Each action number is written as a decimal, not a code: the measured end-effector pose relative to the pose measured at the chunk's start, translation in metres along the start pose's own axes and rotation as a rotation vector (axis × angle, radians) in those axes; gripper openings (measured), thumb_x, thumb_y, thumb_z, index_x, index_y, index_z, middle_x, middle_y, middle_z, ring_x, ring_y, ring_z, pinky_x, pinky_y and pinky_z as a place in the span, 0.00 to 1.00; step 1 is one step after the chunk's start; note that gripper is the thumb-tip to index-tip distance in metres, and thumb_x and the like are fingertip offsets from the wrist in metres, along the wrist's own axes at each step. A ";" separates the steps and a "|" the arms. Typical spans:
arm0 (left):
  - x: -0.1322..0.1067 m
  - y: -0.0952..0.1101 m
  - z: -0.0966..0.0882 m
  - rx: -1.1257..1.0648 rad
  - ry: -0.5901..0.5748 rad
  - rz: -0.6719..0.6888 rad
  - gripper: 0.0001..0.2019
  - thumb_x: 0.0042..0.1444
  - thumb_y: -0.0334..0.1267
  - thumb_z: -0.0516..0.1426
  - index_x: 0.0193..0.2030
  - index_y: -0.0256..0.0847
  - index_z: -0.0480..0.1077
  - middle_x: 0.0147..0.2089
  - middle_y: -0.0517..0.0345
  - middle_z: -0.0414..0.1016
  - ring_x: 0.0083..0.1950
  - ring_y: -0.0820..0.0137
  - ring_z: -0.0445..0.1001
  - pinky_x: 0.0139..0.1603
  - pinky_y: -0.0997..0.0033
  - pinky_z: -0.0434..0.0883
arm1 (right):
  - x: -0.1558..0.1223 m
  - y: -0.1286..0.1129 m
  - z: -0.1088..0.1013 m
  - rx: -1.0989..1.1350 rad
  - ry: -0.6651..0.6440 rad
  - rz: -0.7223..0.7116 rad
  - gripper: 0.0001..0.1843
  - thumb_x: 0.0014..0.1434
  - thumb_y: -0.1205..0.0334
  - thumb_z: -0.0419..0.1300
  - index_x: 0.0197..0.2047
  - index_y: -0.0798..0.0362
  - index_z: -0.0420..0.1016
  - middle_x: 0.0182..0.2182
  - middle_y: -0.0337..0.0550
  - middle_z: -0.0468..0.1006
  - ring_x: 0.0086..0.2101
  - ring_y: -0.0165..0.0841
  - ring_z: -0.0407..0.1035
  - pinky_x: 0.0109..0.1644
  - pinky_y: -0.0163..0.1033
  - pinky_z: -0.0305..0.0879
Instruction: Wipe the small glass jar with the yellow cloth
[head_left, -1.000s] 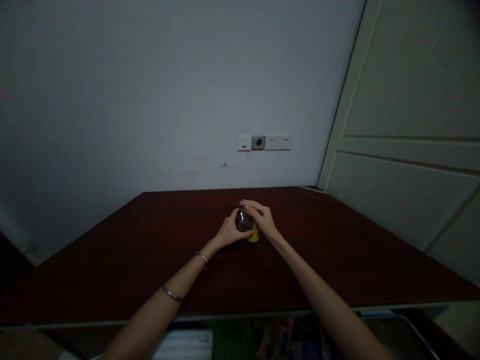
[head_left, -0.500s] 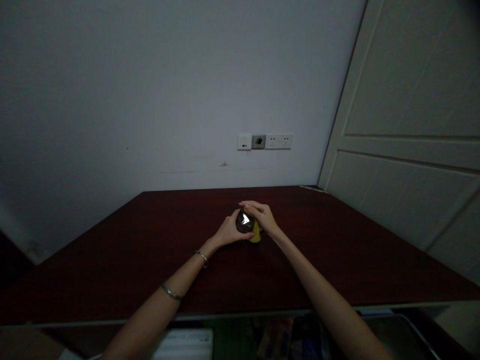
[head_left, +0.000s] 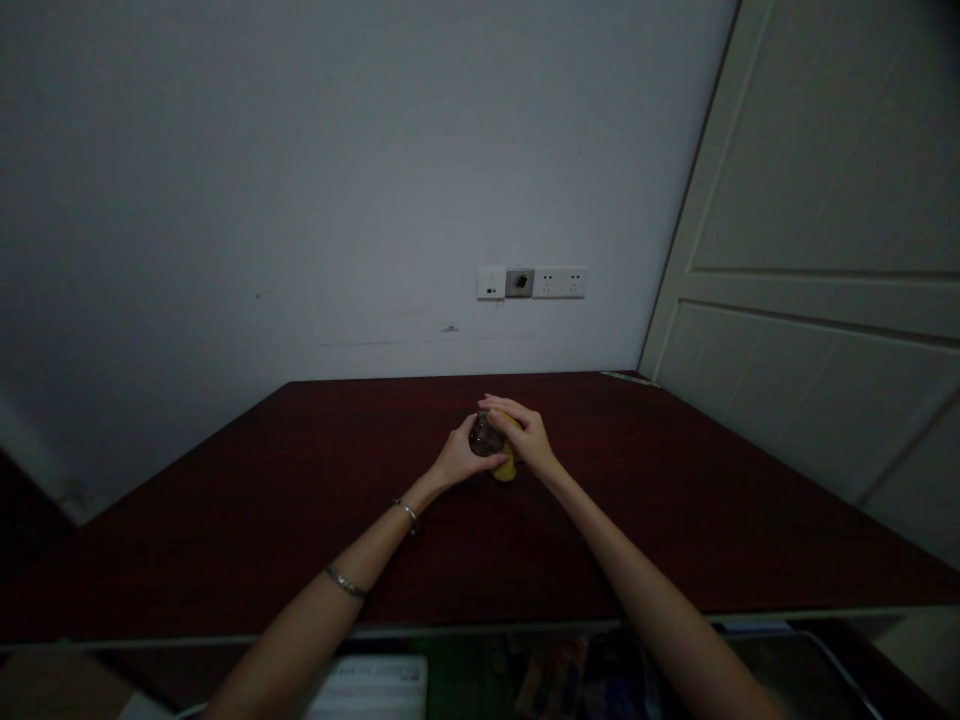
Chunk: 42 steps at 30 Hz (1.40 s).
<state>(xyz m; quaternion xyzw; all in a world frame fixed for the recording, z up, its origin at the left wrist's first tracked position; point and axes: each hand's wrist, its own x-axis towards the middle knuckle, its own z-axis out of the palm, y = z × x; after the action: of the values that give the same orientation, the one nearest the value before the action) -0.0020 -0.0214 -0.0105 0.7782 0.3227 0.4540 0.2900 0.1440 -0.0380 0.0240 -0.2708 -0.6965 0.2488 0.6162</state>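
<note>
A small, round, dark and shiny object, glass-like, is held above the middle of the dark red table. My left hand is closed around its left side, thumb above and fingers below. Against its right side and top edge, my right hand grips a yellow cloth. Part of the cloth hangs below the fingers. The hands hide much of the object, so its exact kind cannot be told.
The dark red table reaches back to a pale wall with sockets. At the right stands a cream panelled door. Below the table's front edge, a white box-like thing and assorted items lie in an open space.
The bright reflection on the round object has gone, and it now appears turned. The yellow cloth and right-hand fingers have shifted slightly left over it.
</note>
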 end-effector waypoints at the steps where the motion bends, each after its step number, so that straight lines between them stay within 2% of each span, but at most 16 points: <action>1: 0.000 0.001 0.000 -0.013 -0.007 0.001 0.35 0.38 0.44 0.65 0.53 0.35 0.60 0.47 0.49 0.72 0.46 0.63 0.71 0.47 0.65 0.69 | 0.001 0.002 -0.001 0.034 0.031 0.059 0.14 0.54 0.53 0.57 0.39 0.49 0.78 0.42 0.44 0.78 0.47 0.39 0.69 0.55 0.47 0.61; 3: -0.001 0.003 -0.001 -0.031 -0.013 0.004 0.35 0.38 0.45 0.65 0.53 0.35 0.60 0.46 0.49 0.72 0.46 0.63 0.72 0.46 0.66 0.69 | 0.002 0.006 -0.002 0.083 0.071 0.153 0.15 0.54 0.52 0.57 0.39 0.51 0.78 0.41 0.46 0.78 0.44 0.40 0.71 0.52 0.47 0.64; 5: -0.001 0.004 -0.001 -0.032 -0.014 0.005 0.35 0.39 0.45 0.65 0.53 0.36 0.59 0.47 0.50 0.72 0.46 0.63 0.72 0.47 0.66 0.69 | 0.002 0.007 -0.002 0.092 0.089 0.159 0.15 0.55 0.53 0.56 0.40 0.52 0.78 0.41 0.46 0.78 0.44 0.40 0.71 0.51 0.47 0.65; 8: 0.001 0.001 0.000 -0.024 0.000 -0.017 0.33 0.39 0.44 0.65 0.52 0.35 0.61 0.46 0.49 0.72 0.46 0.64 0.71 0.47 0.65 0.68 | -0.002 0.003 0.001 0.050 0.090 0.031 0.13 0.55 0.55 0.57 0.40 0.50 0.78 0.42 0.44 0.78 0.48 0.39 0.69 0.55 0.47 0.61; 10: 0.003 -0.002 0.001 -0.037 0.029 -0.037 0.32 0.40 0.44 0.64 0.52 0.35 0.61 0.47 0.49 0.71 0.46 0.64 0.71 0.48 0.64 0.68 | -0.004 -0.001 0.003 0.006 0.041 -0.054 0.11 0.55 0.57 0.58 0.39 0.48 0.78 0.42 0.43 0.78 0.50 0.39 0.67 0.57 0.47 0.59; 14: 0.005 -0.007 0.002 -0.073 0.058 -0.059 0.32 0.41 0.42 0.64 0.53 0.35 0.60 0.48 0.49 0.71 0.48 0.63 0.70 0.50 0.62 0.67 | -0.005 -0.004 0.005 -0.055 -0.047 -0.112 0.11 0.55 0.57 0.58 0.40 0.46 0.78 0.42 0.42 0.78 0.52 0.39 0.65 0.58 0.50 0.58; 17: 0.004 -0.007 0.002 -0.120 0.038 -0.056 0.32 0.40 0.43 0.64 0.52 0.34 0.61 0.48 0.48 0.71 0.48 0.63 0.70 0.49 0.62 0.67 | -0.003 -0.002 0.003 -0.008 -0.006 -0.062 0.12 0.55 0.56 0.58 0.40 0.47 0.78 0.43 0.43 0.78 0.51 0.39 0.66 0.58 0.48 0.58; 23: 0.003 0.000 0.000 -0.294 -0.047 -0.087 0.32 0.38 0.44 0.65 0.50 0.35 0.61 0.45 0.50 0.72 0.45 0.64 0.72 0.47 0.64 0.69 | 0.001 0.006 -0.002 0.089 0.076 0.166 0.17 0.54 0.51 0.57 0.42 0.51 0.77 0.44 0.45 0.77 0.47 0.39 0.70 0.54 0.47 0.63; 26: 0.004 0.003 0.000 -0.339 -0.035 -0.090 0.31 0.38 0.45 0.65 0.49 0.34 0.62 0.45 0.49 0.72 0.44 0.64 0.71 0.47 0.64 0.68 | -0.001 0.003 -0.001 0.056 0.082 0.091 0.16 0.54 0.52 0.57 0.42 0.49 0.77 0.45 0.44 0.77 0.49 0.40 0.68 0.56 0.48 0.60; 29: 0.006 0.003 0.001 -0.337 -0.011 -0.091 0.30 0.40 0.47 0.64 0.48 0.33 0.63 0.46 0.48 0.72 0.45 0.63 0.71 0.47 0.63 0.68 | -0.004 -0.003 0.002 0.011 0.030 -0.045 0.12 0.54 0.55 0.58 0.41 0.47 0.78 0.45 0.43 0.77 0.52 0.39 0.65 0.59 0.49 0.57; 31: 0.007 0.002 0.002 -0.332 -0.018 -0.096 0.30 0.40 0.47 0.63 0.49 0.34 0.63 0.47 0.48 0.71 0.46 0.63 0.70 0.48 0.63 0.68 | -0.004 -0.004 0.001 0.002 -0.010 -0.084 0.11 0.54 0.56 0.58 0.40 0.47 0.78 0.44 0.43 0.77 0.52 0.39 0.65 0.58 0.50 0.57; 33: 0.007 0.002 0.002 -0.338 -0.034 -0.103 0.33 0.40 0.47 0.64 0.51 0.34 0.61 0.48 0.48 0.71 0.47 0.63 0.70 0.48 0.63 0.68 | -0.003 -0.002 -0.001 -0.002 -0.023 -0.064 0.12 0.54 0.55 0.58 0.41 0.47 0.78 0.44 0.43 0.77 0.52 0.40 0.65 0.58 0.50 0.58; 38: 0.004 0.004 0.002 -0.301 -0.110 -0.124 0.35 0.37 0.46 0.66 0.51 0.35 0.60 0.46 0.50 0.71 0.45 0.64 0.71 0.46 0.64 0.69 | 0.002 0.010 -0.009 0.033 0.060 0.139 0.18 0.54 0.50 0.56 0.41 0.51 0.78 0.42 0.46 0.78 0.45 0.40 0.71 0.52 0.47 0.64; 40: 0.003 0.004 0.002 -0.231 -0.107 -0.123 0.34 0.37 0.45 0.66 0.51 0.35 0.60 0.44 0.50 0.72 0.44 0.64 0.72 0.45 0.64 0.69 | 0.004 0.010 -0.010 0.016 0.049 0.134 0.17 0.54 0.51 0.56 0.40 0.51 0.78 0.41 0.46 0.79 0.44 0.39 0.71 0.51 0.47 0.65; 42: 0.004 0.001 0.002 -0.159 -0.076 -0.108 0.34 0.38 0.44 0.65 0.52 0.35 0.60 0.45 0.49 0.72 0.45 0.63 0.71 0.46 0.62 0.69 | 0.004 0.005 -0.009 -0.032 -0.004 0.047 0.14 0.55 0.53 0.57 0.40 0.49 0.78 0.42 0.44 0.78 0.47 0.39 0.70 0.54 0.47 0.63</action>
<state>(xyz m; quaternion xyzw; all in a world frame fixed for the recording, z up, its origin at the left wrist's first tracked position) 0.0018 -0.0198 -0.0085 0.7508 0.3160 0.4321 0.3869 0.1526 -0.0321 0.0245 -0.2961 -0.6950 0.2527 0.6045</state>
